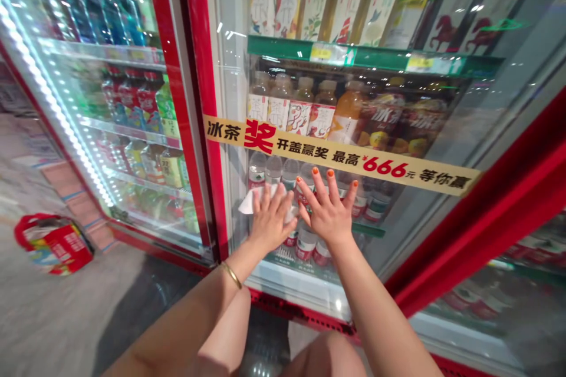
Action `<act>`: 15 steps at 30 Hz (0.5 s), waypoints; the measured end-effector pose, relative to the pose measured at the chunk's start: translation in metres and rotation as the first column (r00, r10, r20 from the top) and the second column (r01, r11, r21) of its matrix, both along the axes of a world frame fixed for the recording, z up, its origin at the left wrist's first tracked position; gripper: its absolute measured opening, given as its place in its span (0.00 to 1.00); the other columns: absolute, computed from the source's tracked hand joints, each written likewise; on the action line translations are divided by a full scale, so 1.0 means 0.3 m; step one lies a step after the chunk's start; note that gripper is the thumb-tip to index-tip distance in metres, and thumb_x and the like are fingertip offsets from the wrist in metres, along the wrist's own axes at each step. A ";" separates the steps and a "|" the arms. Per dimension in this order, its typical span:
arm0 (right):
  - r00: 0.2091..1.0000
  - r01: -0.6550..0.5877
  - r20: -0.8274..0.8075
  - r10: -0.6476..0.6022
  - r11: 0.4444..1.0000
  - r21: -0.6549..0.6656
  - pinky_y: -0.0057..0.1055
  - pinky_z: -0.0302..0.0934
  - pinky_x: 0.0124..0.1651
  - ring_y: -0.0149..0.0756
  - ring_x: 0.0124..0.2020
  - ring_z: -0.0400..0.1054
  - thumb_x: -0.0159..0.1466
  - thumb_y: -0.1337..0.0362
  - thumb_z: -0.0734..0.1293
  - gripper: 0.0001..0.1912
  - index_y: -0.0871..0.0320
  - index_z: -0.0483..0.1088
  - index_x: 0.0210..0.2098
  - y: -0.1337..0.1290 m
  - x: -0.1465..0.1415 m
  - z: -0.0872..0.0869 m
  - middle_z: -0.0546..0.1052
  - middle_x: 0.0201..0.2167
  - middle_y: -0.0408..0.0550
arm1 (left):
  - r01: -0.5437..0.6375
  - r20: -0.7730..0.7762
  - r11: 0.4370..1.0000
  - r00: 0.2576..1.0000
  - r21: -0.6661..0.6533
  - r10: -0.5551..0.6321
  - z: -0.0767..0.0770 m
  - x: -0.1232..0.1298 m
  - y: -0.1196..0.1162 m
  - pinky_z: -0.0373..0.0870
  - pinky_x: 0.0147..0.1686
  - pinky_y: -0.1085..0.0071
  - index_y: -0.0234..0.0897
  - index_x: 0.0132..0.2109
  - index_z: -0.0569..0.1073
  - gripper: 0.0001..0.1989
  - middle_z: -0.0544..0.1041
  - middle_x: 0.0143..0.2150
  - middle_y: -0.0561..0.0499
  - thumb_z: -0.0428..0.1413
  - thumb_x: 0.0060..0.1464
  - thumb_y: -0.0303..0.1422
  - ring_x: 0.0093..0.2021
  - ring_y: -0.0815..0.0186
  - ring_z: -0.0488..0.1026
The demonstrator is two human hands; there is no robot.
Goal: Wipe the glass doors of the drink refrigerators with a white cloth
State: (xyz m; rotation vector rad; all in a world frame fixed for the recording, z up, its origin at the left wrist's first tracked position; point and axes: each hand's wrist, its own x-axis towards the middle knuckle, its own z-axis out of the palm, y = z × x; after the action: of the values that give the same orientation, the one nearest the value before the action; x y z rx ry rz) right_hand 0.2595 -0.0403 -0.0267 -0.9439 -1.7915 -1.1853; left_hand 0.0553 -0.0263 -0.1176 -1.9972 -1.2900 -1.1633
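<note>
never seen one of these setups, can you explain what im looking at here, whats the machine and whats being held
There is no machine: these are a person's two bare hands. The single picture comes from a camera worn on the head, looking forward and down. In front is a glass door with a yellowish strip of printed text across it and drink bottles on shelves behind. The left hand, with a bracelet at its wrist, is spread over a white cloth or tissue at the glass. The right hand is spread beside it, with nothing visible in it.
</note>
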 end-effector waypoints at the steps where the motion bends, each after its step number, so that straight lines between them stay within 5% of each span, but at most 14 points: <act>1: 1.000 -0.002 0.001 0.002 1.000 -0.008 0.66 0.14 0.82 0.49 0.86 0.31 0.72 0.53 0.68 0.45 0.44 0.47 0.82 -0.001 0.000 0.000 0.56 0.81 0.46 | 0.025 -0.047 1.000 0.999 -0.001 -0.025 -0.029 -0.003 -0.008 0.29 0.82 0.39 0.50 0.83 0.50 0.42 0.53 0.84 0.45 0.56 0.69 0.49 0.86 0.49 0.36; 4: 1.000 0.012 0.010 -0.012 1.000 -0.010 0.67 0.15 0.82 0.49 0.86 0.30 0.71 0.53 0.68 0.46 0.44 0.46 0.82 -0.004 -0.002 0.003 0.56 0.81 0.46 | -0.029 0.025 0.999 0.999 0.035 0.028 -0.066 -0.065 -0.015 0.27 0.81 0.38 0.41 0.84 0.40 0.46 0.51 0.84 0.39 0.54 0.71 0.47 0.86 0.49 0.32; 8: 1.000 0.023 0.020 -0.023 1.000 0.020 0.67 0.15 0.83 0.47 0.86 0.27 0.72 0.51 0.68 0.45 0.45 0.46 0.82 -0.003 -0.002 0.007 0.56 0.82 0.47 | -0.188 0.287 0.981 0.943 0.054 0.165 0.058 -0.117 0.035 0.24 0.80 0.34 0.29 0.82 0.27 0.48 0.32 0.85 0.31 0.49 0.73 0.45 0.85 0.46 0.21; 11: 1.000 0.026 0.015 -0.026 1.000 0.011 0.67 0.16 0.83 0.47 0.86 0.26 0.73 0.52 0.68 0.43 0.45 0.49 0.82 0.000 -0.006 0.007 0.57 0.82 0.47 | -0.097 0.116 0.993 0.989 0.060 0.089 0.110 -0.071 0.053 0.25 0.81 0.37 0.34 0.84 0.37 0.45 0.40 0.85 0.37 0.50 0.73 0.45 0.86 0.48 0.26; 15: 1.000 0.012 0.029 -0.010 0.999 -0.046 0.67 0.14 0.82 0.48 0.86 0.28 0.72 0.53 0.68 0.41 0.45 0.54 0.80 -0.017 -0.004 0.014 0.58 0.82 0.48 | 0.049 -0.168 0.995 0.985 0.084 -0.035 0.023 -0.062 0.019 0.24 0.83 0.49 0.53 0.79 0.61 0.36 0.66 0.79 0.51 0.56 0.68 0.48 0.86 0.58 0.40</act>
State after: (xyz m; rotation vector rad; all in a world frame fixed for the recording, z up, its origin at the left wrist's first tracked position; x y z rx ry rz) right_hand 0.2584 -0.0455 -0.0226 -0.9690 -1.8454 -1.1743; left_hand 0.0367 -0.0206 -0.1107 -2.0191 -1.1005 -1.0291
